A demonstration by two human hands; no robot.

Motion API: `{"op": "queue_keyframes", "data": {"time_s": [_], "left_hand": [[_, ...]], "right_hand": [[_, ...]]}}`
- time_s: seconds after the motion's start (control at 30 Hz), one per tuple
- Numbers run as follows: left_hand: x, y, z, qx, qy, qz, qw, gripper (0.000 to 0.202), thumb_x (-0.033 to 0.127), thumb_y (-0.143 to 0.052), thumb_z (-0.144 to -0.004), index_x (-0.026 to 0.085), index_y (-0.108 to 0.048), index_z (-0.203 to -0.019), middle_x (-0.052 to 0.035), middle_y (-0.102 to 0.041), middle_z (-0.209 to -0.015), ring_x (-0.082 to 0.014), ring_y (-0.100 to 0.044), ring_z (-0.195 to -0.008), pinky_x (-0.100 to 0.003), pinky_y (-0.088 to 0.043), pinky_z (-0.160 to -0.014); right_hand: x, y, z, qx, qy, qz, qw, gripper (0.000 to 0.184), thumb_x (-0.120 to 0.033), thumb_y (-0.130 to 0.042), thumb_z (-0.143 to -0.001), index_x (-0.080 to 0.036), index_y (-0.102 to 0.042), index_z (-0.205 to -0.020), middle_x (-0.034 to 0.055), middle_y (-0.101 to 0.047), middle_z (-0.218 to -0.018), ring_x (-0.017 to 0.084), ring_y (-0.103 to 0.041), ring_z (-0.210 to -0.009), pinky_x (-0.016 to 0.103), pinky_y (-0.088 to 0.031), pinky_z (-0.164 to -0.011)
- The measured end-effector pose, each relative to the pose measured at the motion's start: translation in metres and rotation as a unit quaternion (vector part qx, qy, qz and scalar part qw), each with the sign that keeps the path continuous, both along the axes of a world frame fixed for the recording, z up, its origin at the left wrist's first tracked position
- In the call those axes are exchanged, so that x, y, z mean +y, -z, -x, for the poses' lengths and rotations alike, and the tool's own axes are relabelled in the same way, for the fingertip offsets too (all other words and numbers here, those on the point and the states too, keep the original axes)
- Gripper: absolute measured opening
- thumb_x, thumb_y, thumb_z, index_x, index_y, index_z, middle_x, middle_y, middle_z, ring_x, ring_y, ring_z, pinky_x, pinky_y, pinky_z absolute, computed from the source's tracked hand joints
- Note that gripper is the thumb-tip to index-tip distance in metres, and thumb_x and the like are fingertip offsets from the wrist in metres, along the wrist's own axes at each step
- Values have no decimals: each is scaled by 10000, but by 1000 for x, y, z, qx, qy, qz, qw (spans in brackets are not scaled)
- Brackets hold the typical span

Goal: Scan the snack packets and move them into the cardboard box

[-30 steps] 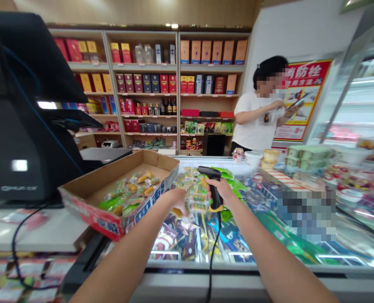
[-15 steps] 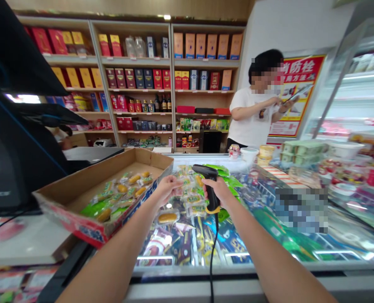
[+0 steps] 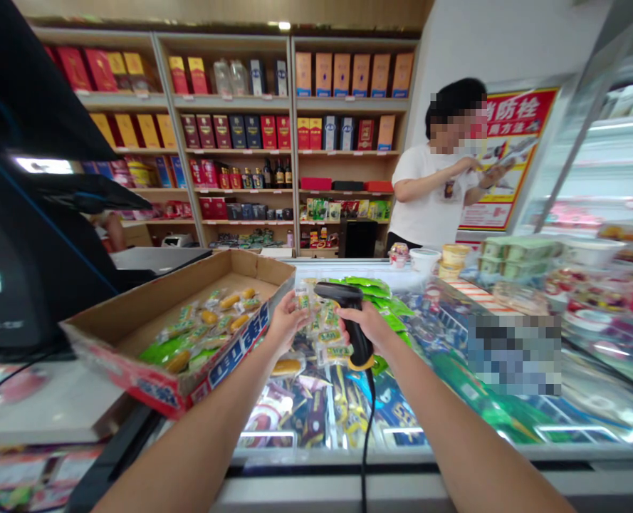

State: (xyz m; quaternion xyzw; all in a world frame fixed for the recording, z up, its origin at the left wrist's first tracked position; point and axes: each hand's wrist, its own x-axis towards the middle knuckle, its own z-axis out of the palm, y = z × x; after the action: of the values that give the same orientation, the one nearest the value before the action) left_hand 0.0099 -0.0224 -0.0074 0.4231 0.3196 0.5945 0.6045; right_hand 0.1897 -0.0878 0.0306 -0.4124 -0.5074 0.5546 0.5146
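Head view: my left hand (image 3: 288, 319) has a packet (image 3: 302, 299) pinched in its fingertips, held up over the glass tabletop (image 3: 348, 269). My right hand (image 3: 372, 324) is wrapped round the grip of the black scanner (image 3: 357, 342), its head pointing left toward the packet, cable (image 3: 365, 442) hanging over the front edge. Change since half a second ago: packet turned from flatter to more upright, and scanner shifted left, so the two are now close together; touching or slightly apart, I cannot tell. What looks like a printed white patch shows at the packet's top. Meaning for the work, my judgement: packet and scanner are roughly lined up; no sign visible of whether a reading registered. A loose pile (image 3: 330, 335) of similar packets lies just beyond and below the scanner's head, green packets (image 3: 369, 286) behind it. To the left, the open box (image 3: 263, 273) stands tilted, more packets inside, unchanged. One single packet (image 3: 285, 368) lies nearer me, partly behind my left forearm.
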Motion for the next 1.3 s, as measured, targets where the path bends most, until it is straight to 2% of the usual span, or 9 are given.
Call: {"op": "queue_keyframes", "data": {"time_s": [0.1,0.27,0.73,0.83,0.93,1.0,1.07,1.2,1.3], "left_hand": [[1,0,0,23,-11,-2,1000,764,64,-784,-506,203,-547,-1220,18,-681,-785,-171,-705,-679,-349,-597,-723],[2,3,0,63,-4,-38,997,817,105,-801,-507,215,-534,-1272,38,-649,-780,-127,-665,-631,-314,-597,-688],[1,6,-1,102,12,-65,993,777,119,-784,-551,218,-538,-1281,49,-585,-750,-92,-586,-571,-269,-549,-644],[3,7,-3,149,-41,-87,984,657,106,-781,-543,197,-613,-1171,41,-587,-745,-92,-567,-579,-256,-531,-647],[-4,-3,-4,271,-124,-139,944,373,85,-730,-592,172,-686,-953,4,-621,-746,-126,-586,-646,-248,-501,-681],[-13,-20,0,373,-160,-164,899,186,98,-685,-647,173,-685,-817,-14,-628,-713,-159,-599,-680,-263,-483,-703],[-23,-46,10,483,-189,-182,835,51,129,-657,-688,174,-655,-712,-31,-618,-666,-190,-605,-700,-281,-470,-718],[-31,-107,49,639,-248,-200,700,52,185,-627,-736,170,-629,-686,-81,-637,-692,-233,-632,-770,-286,-462,-742],[-20,-143,83,686,-284,-185,644,58,154,-641,-706,167,-615,-656,-105,-626,-671,-272,-647,-814,-297,-475,-752]], "right_hand": [[-2,-1,0,-20,-19,2,1000,224,-334,-720,-637,-158,-584,-664,-16,-584,-492,108,-507,-374,244,-455,-365],[-4,-3,2,-40,-25,0,999,238,-348,-727,-625,-166,-580,-666,-22,-583,-486,108,-510,-373,239,-452,-366],[0,3,2,-51,-18,3,999,223,-335,-684,-676,-159,-568,-603,-8,-573,-483,106,-502,-366,243,-443,-368],[1,3,2,-44,-20,5,999,222,-346,-702,-663,-155,-591,-678,-11,-583,-488,115,-513,-373,247,-444,-371],[-1,3,4,-32,-35,0,999,268,-363,-722,-629,-152,-603,-744,-20,-583,-486,116,-510,-371,244,-443,-370],[-3,1,7,-12,-47,1,999,289,-368,-726,-618,-151,-606,-766,-25,-581,-489,109,-503,-373,240,-445,-373],[-4,-5,15,9,-54,7,998,284,-361,-723,-631,-150,-612,-785,-25,-587,-505,105,-504,-385,235,-449,-380],[-1,-30,39,13,-62,21,998,182,-294,-694,-673,-149,-611,-744,-12,-586,-498,112,-510,-392,235,-450,-375],[4,-51,64,6,-65,25,998,118,-244,-670,-684,-146,-607,-705,-3,-587,-491,115,-516,-389,233,-451,-370]]}}
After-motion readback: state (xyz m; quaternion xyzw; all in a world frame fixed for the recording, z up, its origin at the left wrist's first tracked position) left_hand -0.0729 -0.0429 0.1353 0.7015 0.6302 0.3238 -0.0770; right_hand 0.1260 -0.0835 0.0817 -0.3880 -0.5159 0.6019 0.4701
